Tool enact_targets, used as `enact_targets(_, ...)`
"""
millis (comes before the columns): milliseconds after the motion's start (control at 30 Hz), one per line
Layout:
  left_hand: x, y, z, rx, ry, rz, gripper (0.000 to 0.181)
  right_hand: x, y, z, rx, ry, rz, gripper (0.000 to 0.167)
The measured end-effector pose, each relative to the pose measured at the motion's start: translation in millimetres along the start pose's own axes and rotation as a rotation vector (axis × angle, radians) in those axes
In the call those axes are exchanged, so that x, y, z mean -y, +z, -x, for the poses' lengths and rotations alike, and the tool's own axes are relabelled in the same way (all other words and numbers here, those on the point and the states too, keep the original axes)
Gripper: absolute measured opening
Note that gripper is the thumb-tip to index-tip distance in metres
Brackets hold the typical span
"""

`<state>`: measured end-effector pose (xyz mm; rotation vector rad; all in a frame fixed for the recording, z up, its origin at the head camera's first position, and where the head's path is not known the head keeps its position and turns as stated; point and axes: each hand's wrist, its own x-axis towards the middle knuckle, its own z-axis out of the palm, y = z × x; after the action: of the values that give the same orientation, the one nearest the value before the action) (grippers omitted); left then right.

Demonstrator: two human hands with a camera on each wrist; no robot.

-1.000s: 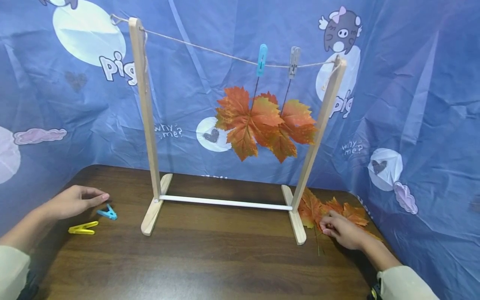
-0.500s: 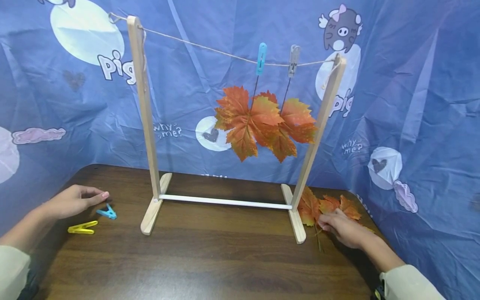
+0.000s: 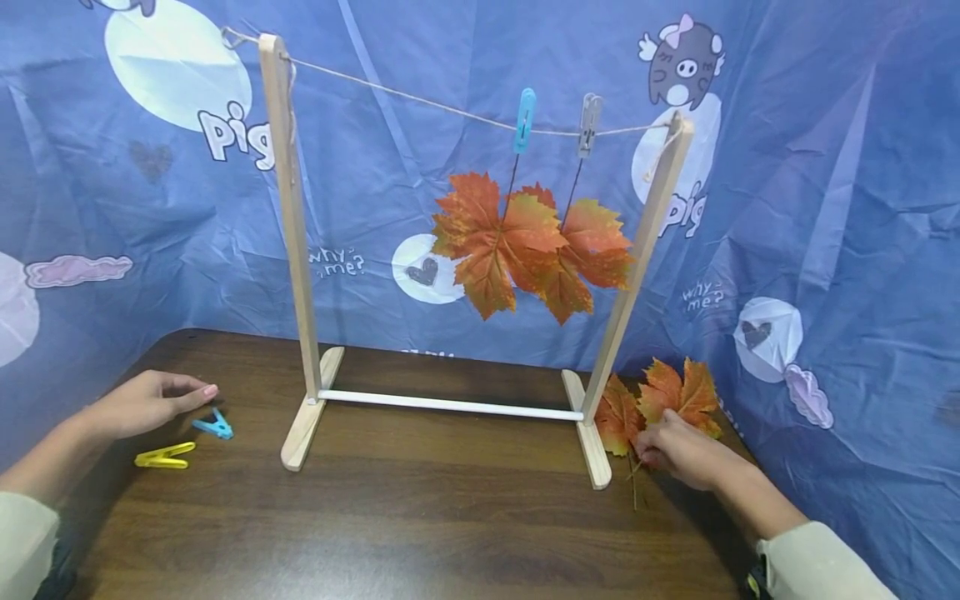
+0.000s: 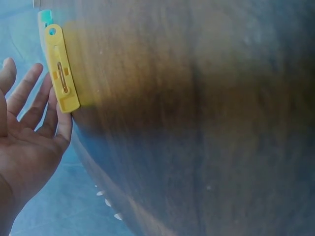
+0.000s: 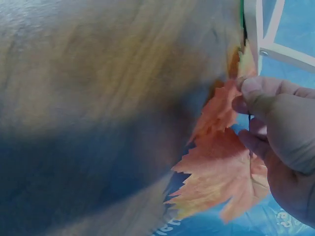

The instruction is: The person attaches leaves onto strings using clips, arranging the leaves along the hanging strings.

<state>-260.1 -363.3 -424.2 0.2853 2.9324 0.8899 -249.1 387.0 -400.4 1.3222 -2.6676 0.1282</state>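
Observation:
My right hand (image 3: pixel 686 454) pinches the stem of an orange maple leaf (image 3: pixel 675 392) at the table's right side; in the right wrist view the thumb and forefinger meet on the stem and the held leaf (image 5: pixel 221 169) spreads below them. Another orange leaf (image 3: pixel 618 412) lies beside it, near the rack's right foot. On the left, my left hand (image 3: pixel 146 406) hovers with relaxed fingers near a blue clothespin (image 3: pixel 215 425) and a yellow clothespin (image 3: pixel 167 456). The left wrist view shows that hand's fingers spread, holding nothing, beyond the yellow clothespin (image 4: pixel 61 69).
A wooden rack (image 3: pixel 296 250) with a white bottom bar (image 3: pixel 450 405) stands mid-table. From its string (image 3: pixel 420 100) a blue clothespin (image 3: pixel 524 121) and a grey clothespin (image 3: pixel 589 125) hang two maple leaves (image 3: pixel 498 242). Blue printed cloth (image 3: pixel 465 50) surrounds the brown table (image 3: pixel 420 517).
The leaf at my right hand has tilted up from the table, its blade now standing higher behind the fingers. My left hand and the hanging leaves stay as they were.

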Motion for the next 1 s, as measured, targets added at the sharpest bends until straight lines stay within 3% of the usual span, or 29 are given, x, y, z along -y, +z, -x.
enact_targets(300, 0.1, -1.2, 1.1, 0.026, -0.007, 0.013, 0.056, -1, -20, -9.1, 0.027, 0.029, 0.167, 0.042)
enact_targets(500, 0.9, -0.8, -0.3, 0.019, 0.003, 0.006, 0.051, 4, -31, -17.3, 0.04, 0.036, 0.141, 0.046)
enact_targets(700, 0.4, -0.1, -1.5, 0.01, 0.061, -0.005, 0.036, 13, -36, -29.7, 0.07, 0.044, 0.09, 0.039)
enact_targets(1000, -0.8, 0.5, -2.4, 0.028, 0.116, -0.011, 0.033, 35, -47, -51.2, 0.129, 0.072, 0.027, 0.039)
